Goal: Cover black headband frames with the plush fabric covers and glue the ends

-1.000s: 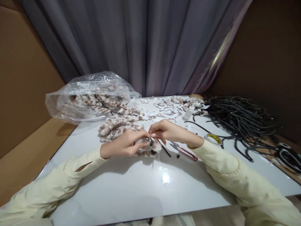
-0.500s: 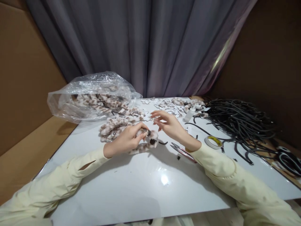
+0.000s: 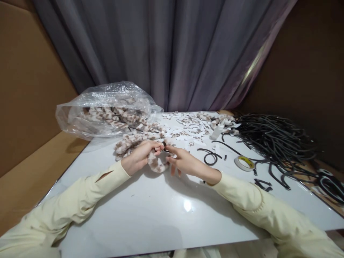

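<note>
Head view: two hands meet at a fur piece

Both hands come together near the middle of the bench (image 3: 150, 215), and the fur piece (image 3: 156, 166) is between them, bent into a curve. Left hand (image 3: 138, 157) has its fingers narrow, and they hold the fur piece close to its black end (image 3: 164, 144). Right hand (image 3: 185, 161) reaches to the same black end with its foremost fingers, while its other fingers hang lower and are a little spread. Whether the right fingers grip it or only touch it, I cannot tell.

Just behind the left hand lies a fur pile (image 3: 129, 140), and beyond it a clear bag (image 3: 107, 96) with more fur inside. Small scraps (image 3: 185, 123) are scattered on the far part of the bench. A bottle (image 3: 216, 132) stands tilted near them, on the right side.

To the right of the right hand there is a curled black cord (image 3: 211, 158). Next come a tape roll (image 3: 239, 165) and some short black bits (image 3: 263, 184). Farther back, a big heap of black tubes (image 3: 274, 136) covers the right corner.
</note>
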Motion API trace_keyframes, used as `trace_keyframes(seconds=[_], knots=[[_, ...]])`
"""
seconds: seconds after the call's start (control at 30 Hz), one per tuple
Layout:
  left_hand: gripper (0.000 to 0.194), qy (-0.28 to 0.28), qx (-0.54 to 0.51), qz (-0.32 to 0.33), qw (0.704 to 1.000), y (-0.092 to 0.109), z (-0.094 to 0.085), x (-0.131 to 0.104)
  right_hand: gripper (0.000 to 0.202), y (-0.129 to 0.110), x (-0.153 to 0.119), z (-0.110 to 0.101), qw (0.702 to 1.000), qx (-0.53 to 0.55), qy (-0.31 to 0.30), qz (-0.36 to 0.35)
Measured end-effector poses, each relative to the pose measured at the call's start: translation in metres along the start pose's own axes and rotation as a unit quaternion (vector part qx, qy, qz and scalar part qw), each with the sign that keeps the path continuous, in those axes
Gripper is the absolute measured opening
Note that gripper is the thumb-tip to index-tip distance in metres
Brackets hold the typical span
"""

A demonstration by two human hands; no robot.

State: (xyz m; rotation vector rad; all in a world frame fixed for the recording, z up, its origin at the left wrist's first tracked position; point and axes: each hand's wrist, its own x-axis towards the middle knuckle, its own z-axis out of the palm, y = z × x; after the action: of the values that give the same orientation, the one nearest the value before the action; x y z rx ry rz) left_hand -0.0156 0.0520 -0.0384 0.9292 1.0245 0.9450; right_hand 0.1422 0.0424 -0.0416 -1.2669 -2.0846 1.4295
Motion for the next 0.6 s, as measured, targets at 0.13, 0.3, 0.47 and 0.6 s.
trace_keyframes(seconds=[0.13, 0.3, 0.47, 0.6], knots=[[0.023, -0.041, 0.078, 0.062, 0.994, -0.001, 0.004, -0.005, 0.021, -0.001, 0.005, 0.001, 0.994, 0.106, 0.001, 0.001], [0.010, 0.038, 0.392, 0.251, 0.884, -0.006, 0.003, -0.010, 0.030, -0.001, 0.001, -0.007, 0.999, 0.042, 0.025, -0.010], [0.014, 0.004, 0.583, 0.392, 0.712, -0.020, -0.006, -0.011, 0.029, -0.004, -0.001, -0.016, 0.988, -0.111, 0.065, -0.084], [0.011, -0.001, 0.623, 0.403, 0.670, -0.025, -0.010, -0.009, 0.024, -0.004, -0.005, -0.016, 0.955, -0.249, 0.086, -0.133]])
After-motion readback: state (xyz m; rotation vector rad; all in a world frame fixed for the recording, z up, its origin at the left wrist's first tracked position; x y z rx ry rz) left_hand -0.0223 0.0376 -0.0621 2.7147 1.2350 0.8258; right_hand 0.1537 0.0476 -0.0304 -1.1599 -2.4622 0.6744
